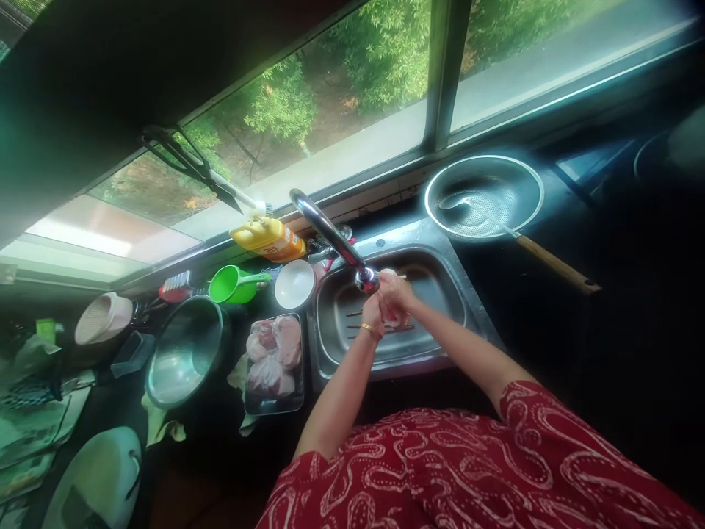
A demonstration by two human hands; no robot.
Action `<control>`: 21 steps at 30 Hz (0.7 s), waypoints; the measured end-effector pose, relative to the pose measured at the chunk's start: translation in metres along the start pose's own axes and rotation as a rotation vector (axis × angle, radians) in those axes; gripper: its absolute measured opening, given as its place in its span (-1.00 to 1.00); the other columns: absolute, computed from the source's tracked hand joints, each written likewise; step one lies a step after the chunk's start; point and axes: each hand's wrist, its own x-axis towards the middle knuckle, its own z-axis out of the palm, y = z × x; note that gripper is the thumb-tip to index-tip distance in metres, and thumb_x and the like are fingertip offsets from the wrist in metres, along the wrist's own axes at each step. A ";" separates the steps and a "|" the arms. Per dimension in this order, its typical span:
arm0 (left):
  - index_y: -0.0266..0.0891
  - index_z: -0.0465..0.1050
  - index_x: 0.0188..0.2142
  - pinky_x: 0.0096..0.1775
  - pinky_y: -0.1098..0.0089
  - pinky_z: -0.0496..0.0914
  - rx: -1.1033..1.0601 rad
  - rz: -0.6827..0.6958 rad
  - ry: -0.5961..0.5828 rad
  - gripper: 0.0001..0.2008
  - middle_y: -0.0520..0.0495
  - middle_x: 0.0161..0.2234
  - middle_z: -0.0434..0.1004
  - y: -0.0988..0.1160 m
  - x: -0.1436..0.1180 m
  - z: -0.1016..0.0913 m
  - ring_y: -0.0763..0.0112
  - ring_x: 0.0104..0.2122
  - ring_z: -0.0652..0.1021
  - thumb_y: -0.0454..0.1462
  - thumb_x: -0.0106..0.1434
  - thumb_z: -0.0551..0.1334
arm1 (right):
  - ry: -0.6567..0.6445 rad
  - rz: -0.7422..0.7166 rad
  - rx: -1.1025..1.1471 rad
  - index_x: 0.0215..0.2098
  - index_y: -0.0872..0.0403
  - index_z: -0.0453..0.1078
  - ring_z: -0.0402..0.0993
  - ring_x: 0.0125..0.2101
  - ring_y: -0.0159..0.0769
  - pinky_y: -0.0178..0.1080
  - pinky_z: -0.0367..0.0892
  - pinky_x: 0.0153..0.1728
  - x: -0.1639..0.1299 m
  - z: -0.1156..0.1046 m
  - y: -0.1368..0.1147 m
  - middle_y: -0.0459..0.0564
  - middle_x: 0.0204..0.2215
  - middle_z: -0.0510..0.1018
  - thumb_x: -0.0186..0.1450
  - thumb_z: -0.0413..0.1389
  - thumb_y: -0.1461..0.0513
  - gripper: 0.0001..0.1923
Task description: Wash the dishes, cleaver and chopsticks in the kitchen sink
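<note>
Both hands are together over the sink [440, 290], right under the tap [352, 253]. The left hand [373, 316] and right hand [393, 294] are closed around a pinkish piece of meat [392, 314], pressed against each other. More raw meat sits in a tray [274, 402] on the worktop [633, 330], just left of the sink, beside a steel bowl [184, 353].

The sink [330, 323] at centre frame is brushed steel, dull grey and wet-looking, and the tap [330, 231] above it is polished chrome, brightly glossy. Lower left, the big bowl [184, 353] is smooth shiny metal. The strainer [485, 195] at upper right is fine metal mesh with a matt wooden handle. The green scoop [234, 284] and yellow bottle [268, 239] are glossy plastic. The counter [551, 316] is dark and matt.
</note>
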 end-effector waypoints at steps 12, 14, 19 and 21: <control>-0.23 0.42 -0.16 -0.06 0.42 0.36 -0.133 -0.039 -0.187 -0.71 -0.06 -0.18 0.54 0.015 -0.005 -0.018 0.40 -0.16 0.53 -0.28 0.10 0.30 | 0.089 -0.351 0.097 0.08 0.15 0.37 0.22 0.15 -0.14 -0.05 -0.02 0.22 -0.047 0.042 0.016 0.17 0.12 0.38 0.29 -0.09 0.13 -0.52; -0.22 0.43 -0.15 -0.16 0.46 0.38 -0.106 -0.066 -0.234 -0.67 -0.02 -0.24 0.55 0.019 -0.007 -0.023 0.45 -0.27 0.54 -0.25 0.06 0.34 | 0.070 -0.279 0.057 -0.02 0.13 0.43 0.25 0.12 -0.14 -0.04 -0.05 0.22 -0.029 0.036 0.014 0.15 0.06 0.43 0.30 -0.10 0.17 -0.59; -0.26 0.44 -0.22 -0.24 0.43 0.39 -0.011 -0.081 -0.319 -0.58 -0.03 -0.33 0.54 0.017 -0.017 -0.033 0.39 -0.33 0.54 -0.14 -0.05 0.43 | -0.113 0.297 0.237 -0.33 0.18 0.49 0.45 -0.22 -0.17 -0.19 0.30 -0.11 0.021 0.005 0.027 0.11 -0.27 0.57 0.30 -0.06 0.16 -0.67; -0.27 0.45 -0.19 -0.16 0.37 0.40 -0.032 -0.084 -0.314 -0.58 -0.08 -0.26 0.56 0.017 -0.019 -0.036 0.31 -0.25 0.55 -0.16 -0.04 0.42 | -0.121 0.391 0.296 -0.31 0.23 0.48 0.47 -0.33 -0.17 -0.20 0.35 -0.25 0.019 0.002 0.043 0.15 -0.36 0.57 0.35 -0.14 0.12 -0.57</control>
